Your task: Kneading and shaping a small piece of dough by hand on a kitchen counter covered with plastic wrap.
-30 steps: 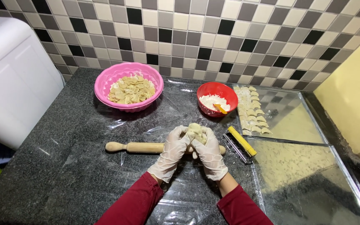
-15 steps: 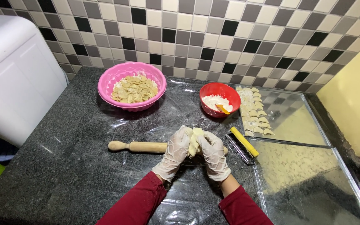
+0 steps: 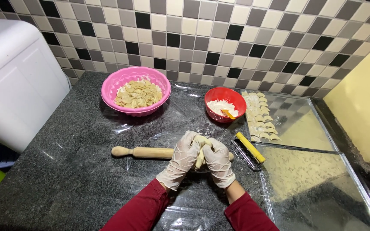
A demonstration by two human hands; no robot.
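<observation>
Both of my hands wear thin pale gloves and meet over the middle of the dark counter. My left hand [image 3: 183, 158] and my right hand [image 3: 219, 161] pinch one folded piece of pale dough [image 3: 200, 150] between them. Just behind the hands lies a wooden rolling pin [image 3: 144, 152], partly hidden by them. A yellow-handled cutter [image 3: 249, 148] rests right of my right hand.
A pink bowl [image 3: 135, 90] of dough pieces and a red bowl [image 3: 225, 104] of white filling stand at the back. Shaped dumplings [image 3: 258, 117] line a glass sheet [image 3: 298, 122]; another glass sheet [image 3: 317, 188] lies nearer. A white appliance [image 3: 16, 81] is at left.
My hands have closed tighter around the dough piece and shifted slightly lower and to the right. The dough now shows less between the fingers.
</observation>
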